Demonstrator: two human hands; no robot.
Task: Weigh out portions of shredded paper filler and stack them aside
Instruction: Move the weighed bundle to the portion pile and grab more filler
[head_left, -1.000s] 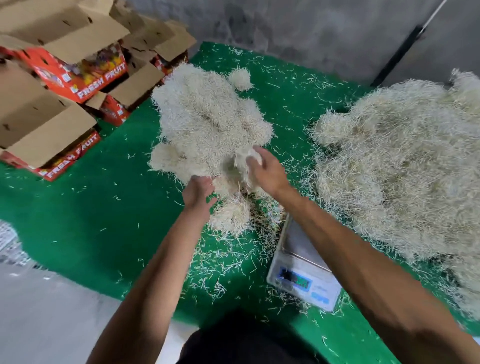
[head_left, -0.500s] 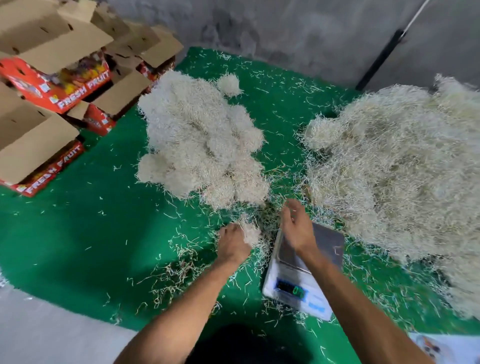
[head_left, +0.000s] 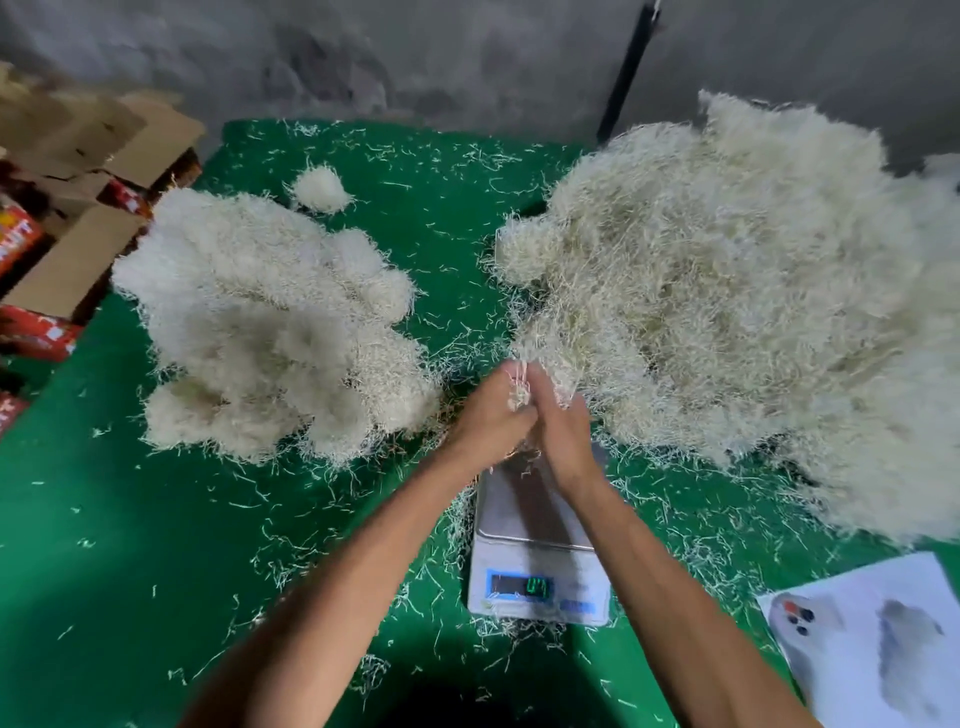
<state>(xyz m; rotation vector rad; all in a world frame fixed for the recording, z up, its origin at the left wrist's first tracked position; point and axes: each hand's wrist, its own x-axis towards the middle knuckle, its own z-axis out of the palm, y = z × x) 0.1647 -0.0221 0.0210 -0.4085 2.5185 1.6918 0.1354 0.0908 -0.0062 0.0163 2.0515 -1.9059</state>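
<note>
Green mat (head_left: 130, 545) carries two masses of shredded paper. Bulk heap (head_left: 727, 291) lies to the right; stack of weighed portions (head_left: 260, 322) lies to the left. Scale (head_left: 537, 561) sits between them, platform bare. Right hand (head_left: 561, 421) and left hand (head_left: 488, 421) are pressed together above the scale's far edge, closed on a small tuft at the heap's near-left fringe. The heap lies ahead and right of the grip, nearer the right hand.
</note>
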